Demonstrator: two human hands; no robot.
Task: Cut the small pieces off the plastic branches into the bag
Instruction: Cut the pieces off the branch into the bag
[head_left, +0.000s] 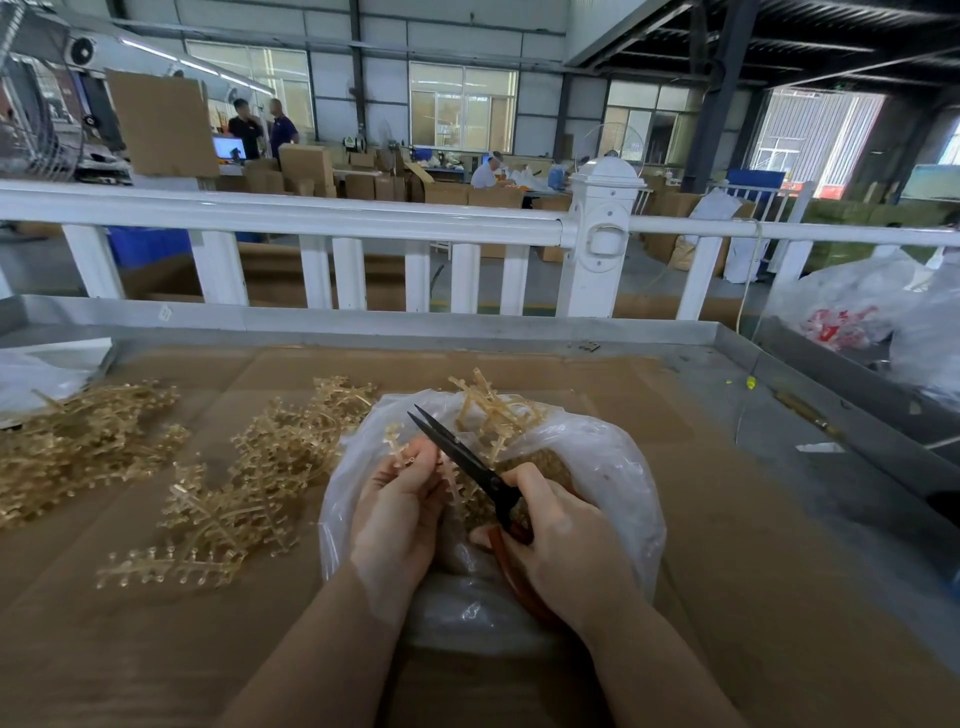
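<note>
Plastic branch (415, 457) pinched in my left hand (397, 512) over the open bag (597, 467) — right hand (563, 545) curled round the scissors (467, 460), blades apart. Risk: pieces flick past the rim onto the bench (727, 519) — or blades nick fingertips.

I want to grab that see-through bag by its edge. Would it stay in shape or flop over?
The clear bag would probably flop: its thin film is crumpled and sags around the hands. It likely would not lift lightly either, since a heap of cut pieces sits inside. The film looks glossy, so it may slip in a loose grip.
</note>
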